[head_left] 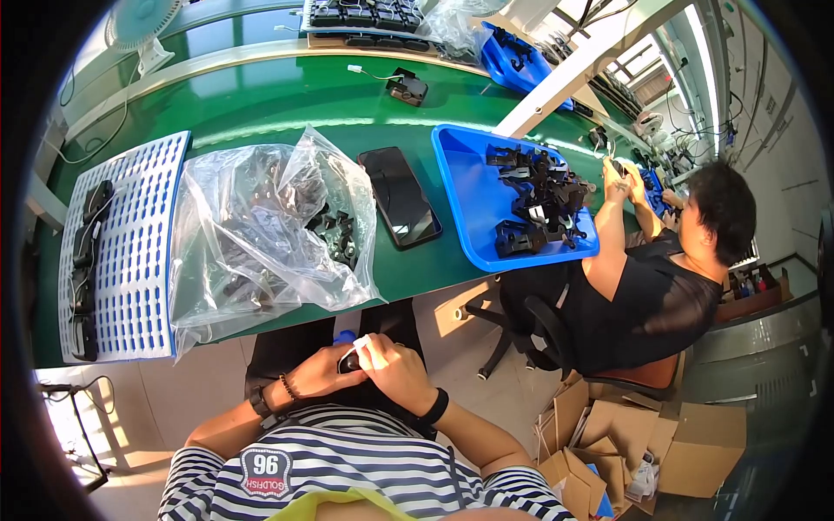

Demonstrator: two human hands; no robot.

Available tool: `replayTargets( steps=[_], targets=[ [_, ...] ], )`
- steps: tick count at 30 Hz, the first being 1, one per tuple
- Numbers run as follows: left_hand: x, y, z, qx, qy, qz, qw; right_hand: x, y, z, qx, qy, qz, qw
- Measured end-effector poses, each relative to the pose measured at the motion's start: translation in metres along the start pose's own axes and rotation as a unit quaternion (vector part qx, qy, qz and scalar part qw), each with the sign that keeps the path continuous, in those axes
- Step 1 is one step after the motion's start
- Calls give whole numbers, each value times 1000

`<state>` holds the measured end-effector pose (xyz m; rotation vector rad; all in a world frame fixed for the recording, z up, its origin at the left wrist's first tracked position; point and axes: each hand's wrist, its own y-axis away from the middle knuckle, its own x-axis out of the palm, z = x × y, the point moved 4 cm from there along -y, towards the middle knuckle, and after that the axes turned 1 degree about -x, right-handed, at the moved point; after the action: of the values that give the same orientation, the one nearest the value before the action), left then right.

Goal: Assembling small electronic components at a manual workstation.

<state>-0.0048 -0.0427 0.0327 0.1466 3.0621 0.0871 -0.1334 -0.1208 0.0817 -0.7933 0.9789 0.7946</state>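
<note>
In front of my lap, below the table edge, both hands meet around a small black part (349, 361). My left hand (320, 372) is closed around it. The fingers of my right hand (396, 372) pinch a small white piece (360, 344) at its top, perhaps a wire or connector; the fingers hide most of it. Above them on the table, a clear plastic bag (252, 234) holds several small black parts. A blue bin (460, 187) to the right contains a heap of black plastic parts (539, 195). Between bag and bin lies a dark phone (400, 195).
At left, a white perforated tray (130, 252) carries a row of black units (84, 252) joined by white wire. Farther back sits a black module (407, 87) with a white-plugged cable. A co-worker (660, 278) sits at right, near cardboard boxes (608, 434). A fan (143, 26) stands far left.
</note>
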Motion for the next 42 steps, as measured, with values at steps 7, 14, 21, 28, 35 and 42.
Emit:
replayTargets(
  steps=[7, 14, 21, 28, 35, 42],
  targets=[
    [-1, 2, 14, -33, -30, -8, 999, 10, 5, 0, 2, -68, 22, 997],
    [-5, 1, 26, -36, -65, -10, 997, -1, 16, 0, -45, -108, 60, 991],
    [2, 0, 7, -19, -125, 15, 992, 0, 23, -8, -27, -115, 118, 986],
    [5, 3, 8, -28, -142, 23, 989, 11, 30, -14, -7, -106, 103, 989],
    [-2, 1, 17, -52, -104, 10, 993, 12, 21, -5, 30, -145, 34, 988],
    [-11, 1, 18, -55, -140, -16, 989, 7, 20, -13, -8, -223, 63, 973]
  ],
)
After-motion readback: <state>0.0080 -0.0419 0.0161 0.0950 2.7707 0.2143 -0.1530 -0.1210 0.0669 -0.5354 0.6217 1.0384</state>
